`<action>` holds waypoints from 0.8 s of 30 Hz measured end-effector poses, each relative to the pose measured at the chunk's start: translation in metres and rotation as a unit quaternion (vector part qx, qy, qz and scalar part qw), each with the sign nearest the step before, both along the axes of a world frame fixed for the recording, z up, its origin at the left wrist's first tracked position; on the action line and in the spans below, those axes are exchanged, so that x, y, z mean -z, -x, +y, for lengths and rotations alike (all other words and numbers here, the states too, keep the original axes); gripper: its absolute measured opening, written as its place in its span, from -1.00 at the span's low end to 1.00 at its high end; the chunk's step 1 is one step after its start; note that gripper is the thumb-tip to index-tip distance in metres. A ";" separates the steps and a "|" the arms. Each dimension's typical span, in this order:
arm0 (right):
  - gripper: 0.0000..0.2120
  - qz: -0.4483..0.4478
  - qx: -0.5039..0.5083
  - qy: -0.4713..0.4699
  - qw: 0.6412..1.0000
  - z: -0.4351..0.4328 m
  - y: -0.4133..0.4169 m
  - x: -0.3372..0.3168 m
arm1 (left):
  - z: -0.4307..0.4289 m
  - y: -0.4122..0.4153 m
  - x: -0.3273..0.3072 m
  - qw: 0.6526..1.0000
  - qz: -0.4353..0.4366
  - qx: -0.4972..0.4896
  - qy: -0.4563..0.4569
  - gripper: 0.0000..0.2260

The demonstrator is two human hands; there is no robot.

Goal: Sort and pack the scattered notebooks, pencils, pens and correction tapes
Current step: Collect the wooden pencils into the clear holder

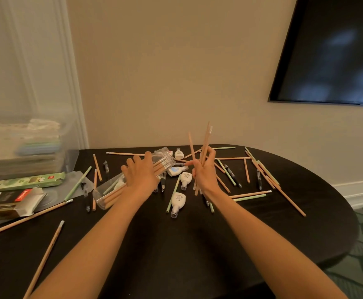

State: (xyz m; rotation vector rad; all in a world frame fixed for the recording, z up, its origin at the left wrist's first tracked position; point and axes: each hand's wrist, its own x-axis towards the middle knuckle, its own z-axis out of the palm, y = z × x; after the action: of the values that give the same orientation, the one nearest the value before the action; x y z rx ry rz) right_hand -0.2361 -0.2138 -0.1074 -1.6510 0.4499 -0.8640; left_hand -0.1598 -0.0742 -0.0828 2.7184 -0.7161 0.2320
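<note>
Subject visible as two hands and two forearms only. Left hand: bare, knuckle ridges readable on its back. Back from the fingers, the wrist and left forearm are uncovered as far as the lower frame edge. Right hand: bare likewise. Behind its fingers, the right forearm is uncovered to the same edge. Both forearms are slim and smooth in outline. Nail detail too small and blurred to record.

Tan and green pencils, pens, white correction tapes lie scattered.
</note>
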 end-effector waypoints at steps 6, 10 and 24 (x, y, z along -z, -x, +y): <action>-0.43 0.037 -0.071 -0.047 0.996 0.007 -0.001 -0.004 | 0.000 -0.003 -0.004 1.000 0.000 -0.001 0.004 -0.42; -0.48 0.042 -0.098 -0.067 0.992 0.010 -0.002 -0.007 | 0.004 -0.004 -0.003 1.000 0.008 -0.003 -0.001 -0.44; -0.66 -0.015 -0.234 -0.293 0.927 -0.004 -0.010 -0.010 | 0.004 -0.010 -0.003 1.000 0.009 -0.003 0.004 -0.42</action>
State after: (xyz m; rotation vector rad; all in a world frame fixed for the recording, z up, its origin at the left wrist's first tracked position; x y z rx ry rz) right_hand -0.2263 -0.2177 -0.0969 -1.1136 0.2394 -0.3431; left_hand -0.1495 -0.0704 -0.0800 2.7121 -0.6993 0.2122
